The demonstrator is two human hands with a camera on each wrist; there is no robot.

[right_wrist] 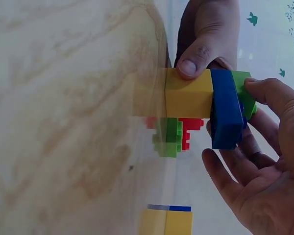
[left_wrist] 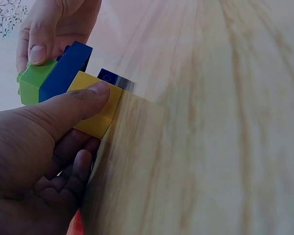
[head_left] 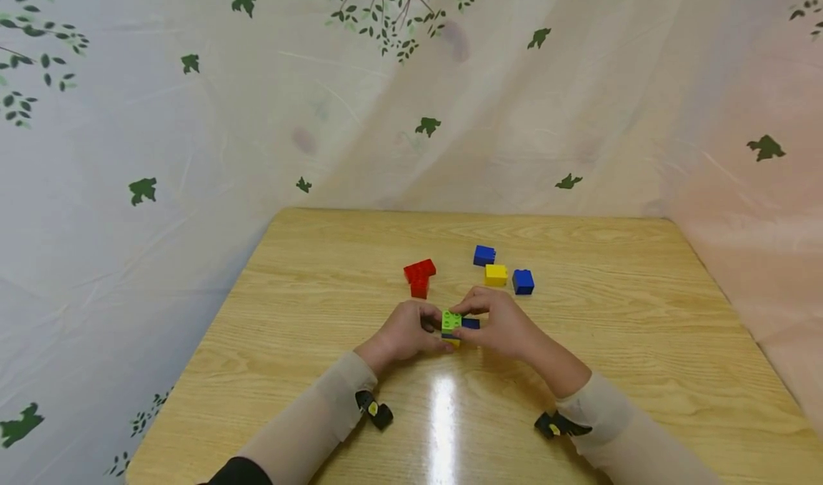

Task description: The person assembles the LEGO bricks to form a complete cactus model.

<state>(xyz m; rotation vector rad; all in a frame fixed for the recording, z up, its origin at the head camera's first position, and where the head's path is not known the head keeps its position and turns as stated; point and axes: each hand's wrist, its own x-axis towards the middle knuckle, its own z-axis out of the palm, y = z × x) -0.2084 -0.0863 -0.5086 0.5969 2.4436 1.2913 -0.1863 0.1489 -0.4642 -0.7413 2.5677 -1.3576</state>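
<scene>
A small stack of toy building bricks stands near the middle of the table, between both hands. At its bottom is a yellow brick (left_wrist: 95, 104), which my left hand (head_left: 406, 330) grips with the thumb flat on its side. Over the yellow one lies a longer blue brick (right_wrist: 224, 110), jutting out toward the right hand. On top sits a light green brick (head_left: 451, 319), its studs facing up. My right hand (head_left: 504, 323) pinches this green brick between thumb and finger; its other fingers hang loose beside the blue overhang in the right wrist view.
Red bricks (head_left: 419, 285) lie beyond the left hand, with another green brick (right_wrist: 171, 139) near them in the right wrist view. Past the right hand are a loose yellow brick (head_left: 496, 275) and two blue bricks (head_left: 524, 282). A leaf-patterned cloth (head_left: 360, 149) hangs behind the table (head_left: 289, 256).
</scene>
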